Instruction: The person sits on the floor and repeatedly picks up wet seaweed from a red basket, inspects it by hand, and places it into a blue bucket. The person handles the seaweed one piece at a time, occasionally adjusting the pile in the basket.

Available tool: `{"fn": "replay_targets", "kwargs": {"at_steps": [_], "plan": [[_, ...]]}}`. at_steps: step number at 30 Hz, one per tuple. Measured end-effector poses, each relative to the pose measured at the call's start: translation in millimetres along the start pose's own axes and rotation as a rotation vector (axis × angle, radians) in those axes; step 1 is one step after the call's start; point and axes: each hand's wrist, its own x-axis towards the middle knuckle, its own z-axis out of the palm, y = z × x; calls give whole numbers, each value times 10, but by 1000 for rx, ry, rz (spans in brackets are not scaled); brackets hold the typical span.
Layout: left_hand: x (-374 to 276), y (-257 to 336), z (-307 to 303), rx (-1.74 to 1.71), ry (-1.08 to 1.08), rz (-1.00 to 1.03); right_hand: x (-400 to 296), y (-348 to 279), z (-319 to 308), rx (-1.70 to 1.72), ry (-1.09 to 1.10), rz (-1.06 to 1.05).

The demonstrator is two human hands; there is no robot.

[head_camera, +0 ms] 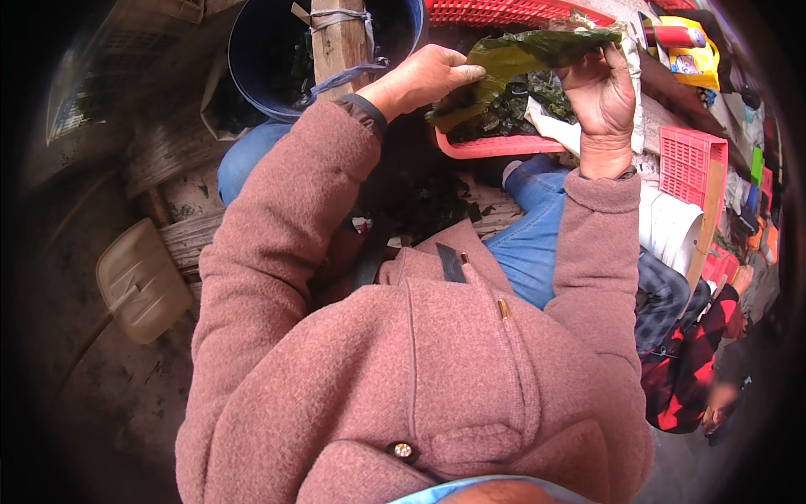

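A broad, dark green sheet of seaweed (pixel 510 60) is stretched between my two hands above a red plastic basket (pixel 504 146). My left hand (pixel 434 79) pinches its near left part between thumb and fingers. The far right end is gripped by my right hand (pixel 601 94), palm turned toward me. More crumpled dark seaweed (pixel 544 91) lies in the basket beneath, beside a piece of white cloth (pixel 557 129). Left of the basket stands a round blue tub (pixel 261 104) with dark contents, and an upright wooden post (pixel 340 50) wrapped with plastic strips is in front of it.
A beige plastic shovel blade (pixel 141 283) lies at the left. On the right are a red crate (pixel 689 167), a white bucket (pixel 670 220) and a co-worker in a red and black checked top (pixel 686 372). A yellow bag (pixel 692 63) lies at the upper right.
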Motion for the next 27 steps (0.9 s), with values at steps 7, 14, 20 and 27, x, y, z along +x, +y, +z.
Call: {"fn": "replay_targets", "kwargs": {"at_steps": [7,14,20,27], "plan": [[-32,60,-43,-611,106,-103,-165,172,331,-525,-304,149],[-70,153,-112,-785,107,70,-204,272,420,-1166,-465,519],[-122,184,-100,-669,56,80,-85,442,285,-1164,225,200],[-151,275,-117,-438,-13,227,29,582,178,-1008,154,71]]}}
